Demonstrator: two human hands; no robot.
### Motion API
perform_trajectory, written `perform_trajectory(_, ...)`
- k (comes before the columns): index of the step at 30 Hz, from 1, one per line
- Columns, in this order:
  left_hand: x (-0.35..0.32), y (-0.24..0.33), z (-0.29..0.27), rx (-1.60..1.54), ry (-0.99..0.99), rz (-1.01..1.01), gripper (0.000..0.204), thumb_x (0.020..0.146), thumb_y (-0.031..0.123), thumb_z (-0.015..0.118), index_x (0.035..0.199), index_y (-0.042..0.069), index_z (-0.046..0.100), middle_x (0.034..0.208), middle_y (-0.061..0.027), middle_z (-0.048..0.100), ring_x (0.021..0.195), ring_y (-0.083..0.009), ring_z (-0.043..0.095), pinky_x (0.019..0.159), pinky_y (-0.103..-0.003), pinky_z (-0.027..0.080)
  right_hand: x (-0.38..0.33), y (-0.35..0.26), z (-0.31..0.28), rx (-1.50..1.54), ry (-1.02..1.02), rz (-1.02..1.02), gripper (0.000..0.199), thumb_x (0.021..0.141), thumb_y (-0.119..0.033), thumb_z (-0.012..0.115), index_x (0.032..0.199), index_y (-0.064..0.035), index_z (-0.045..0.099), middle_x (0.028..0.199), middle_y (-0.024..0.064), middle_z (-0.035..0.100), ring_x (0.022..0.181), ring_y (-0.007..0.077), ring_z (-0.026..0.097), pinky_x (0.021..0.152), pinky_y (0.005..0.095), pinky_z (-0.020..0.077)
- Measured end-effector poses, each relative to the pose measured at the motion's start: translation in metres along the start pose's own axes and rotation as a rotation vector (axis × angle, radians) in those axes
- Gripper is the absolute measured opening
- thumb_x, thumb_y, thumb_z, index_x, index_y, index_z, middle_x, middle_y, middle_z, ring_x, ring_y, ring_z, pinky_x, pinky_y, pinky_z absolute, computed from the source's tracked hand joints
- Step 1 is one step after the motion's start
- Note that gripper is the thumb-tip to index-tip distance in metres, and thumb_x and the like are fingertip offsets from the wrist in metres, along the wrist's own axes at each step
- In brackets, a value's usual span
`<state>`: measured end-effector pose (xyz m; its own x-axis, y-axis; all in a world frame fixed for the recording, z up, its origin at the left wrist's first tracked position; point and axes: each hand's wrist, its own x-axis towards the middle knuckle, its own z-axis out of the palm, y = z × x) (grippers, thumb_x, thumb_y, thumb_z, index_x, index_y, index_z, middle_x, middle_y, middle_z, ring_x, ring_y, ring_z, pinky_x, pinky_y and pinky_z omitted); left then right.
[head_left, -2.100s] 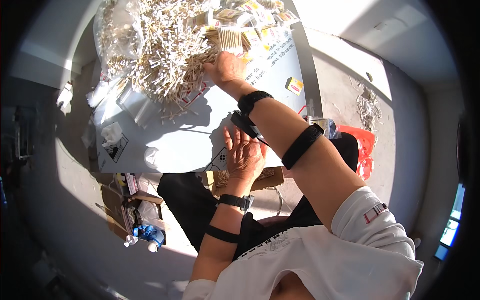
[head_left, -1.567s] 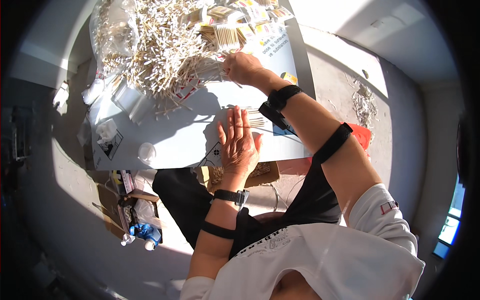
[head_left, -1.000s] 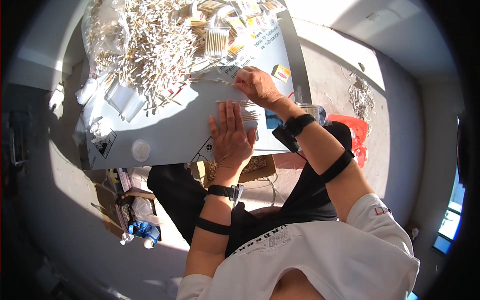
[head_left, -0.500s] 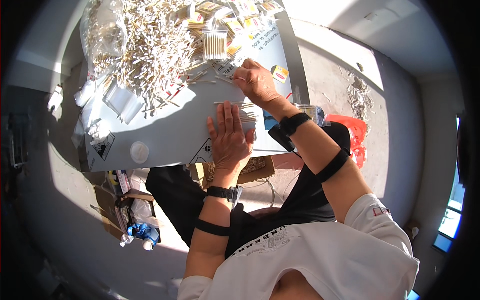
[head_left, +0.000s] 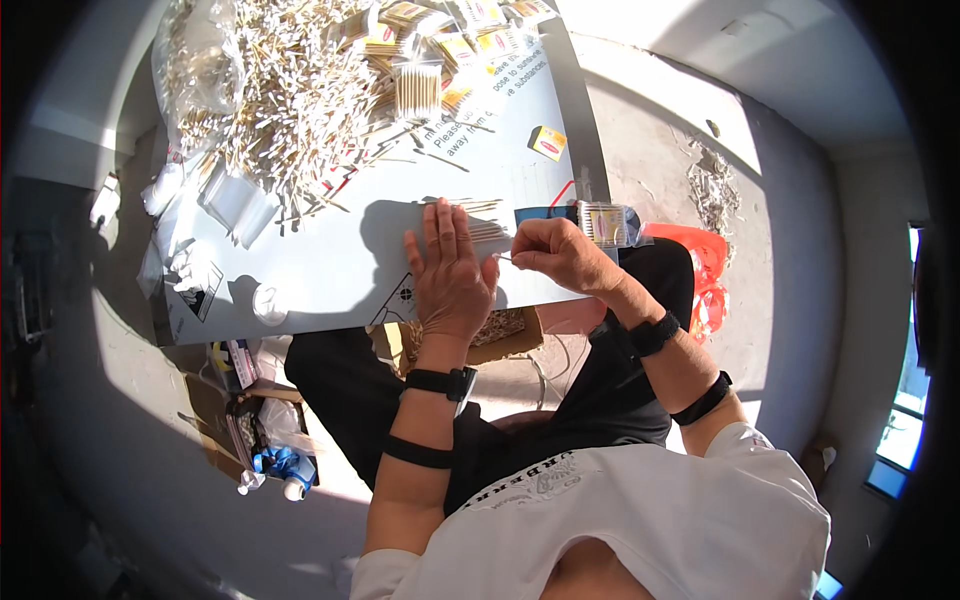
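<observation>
My left hand (head_left: 450,275) lies flat on the grey board, fingers stretched out over a row of cotton swabs (head_left: 486,232). The swabs lie side by side, their left ends partly hidden under the fingers. Just right of that row, my right hand (head_left: 560,252) is closed in a pinch. A thin pale cotton swab tip (head_left: 504,257) pokes out from its fingers, near the left thumb; the rest is hidden. A big heap of loose cotton swabs (head_left: 290,110) covers the far left of the board.
Filled packets of swabs (head_left: 418,92) lie at the back. A yellow card (head_left: 547,142) and another packet (head_left: 603,224) are at the right. Clear empty bags (head_left: 238,202) and a round white lid (head_left: 269,304) lie left. A cardboard box (head_left: 510,335) sits below the board's edge.
My right hand has come back from the loose swabs beyond the row, down toward me to the row's right end. My left hand stays flat on the swabs.
</observation>
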<state>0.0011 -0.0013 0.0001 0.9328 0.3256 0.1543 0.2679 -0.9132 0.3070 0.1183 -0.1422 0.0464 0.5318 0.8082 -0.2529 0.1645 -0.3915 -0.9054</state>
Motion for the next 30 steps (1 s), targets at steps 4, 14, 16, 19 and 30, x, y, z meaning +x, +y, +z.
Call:
perform_trajectory(4,0.000,0.000,0.002,-0.009,-0.019,-0.003,0.075,0.090,0.040,0.057,0.145,-0.002,0.030,0.154,-0.0176,0.025,0.143,-0.0309,0.023,0.116,-0.052,0.013,-0.003,-0.001,0.007,-0.123,0.204,0.008,0.013,0.084,-0.011,0.070,0.086,0.0006,0.065,0.073,0.0088,0.065,0.064,0.0172,0.061,0.061,0.0292,0.0488)
perform_trajectory(14,0.003,0.001,0.007,0.013,0.039,0.023,0.071,0.090,0.042,0.055,0.142,-0.002,0.037,0.153,-0.0183,0.029,0.143,-0.0318,0.024,0.115,-0.054,0.015,0.125,0.005,-0.007,-0.774,0.536,-0.156,0.035,0.077,-0.031,0.072,0.098,-0.0043,0.064,0.100,0.0139,0.059,0.103,0.0341,0.053,0.086,0.0443,0.0457)
perform_trajectory(16,0.001,-0.001,0.005,0.000,0.026,0.007,0.071,0.090,0.042,0.055,0.143,-0.002,0.036,0.153,-0.0184,0.027,0.143,-0.0319,0.024,0.115,-0.053,0.015,0.119,0.013,0.003,-0.743,0.544,-0.200,0.022,0.076,-0.023,0.070,0.088,-0.0055,0.064,0.095,0.0122,0.060,0.098,0.0335,0.055,0.083,0.0440,0.0471)
perform_trajectory(19,-0.001,-0.001,0.002,0.007,0.001,-0.019,0.071,0.091,0.042,0.054,0.145,0.000,0.033,0.155,-0.0174,0.025,0.143,-0.0318,0.024,0.115,-0.052,0.015,0.099,0.017,0.011,-0.619,0.478,-0.218,0.016,0.077,-0.018,0.067,0.087,-0.0062,0.064,0.094,0.0121,0.060,0.094,0.0313,0.057,0.083,0.0402,0.0481)
perform_trajectory(30,0.001,-0.003,0.002,-0.030,0.010,-0.005,0.075,0.090,0.040,0.056,0.147,-0.001,0.028,0.155,-0.0178,0.022,0.144,-0.0316,0.022,0.115,-0.054,0.015,0.111,-0.005,0.006,-0.641,-0.029,-0.151,0.007,0.077,-0.011,0.066,0.083,-0.0077,0.064,0.083,0.0070,0.062,0.084,0.0299,0.061,0.071,0.0385,0.0504)
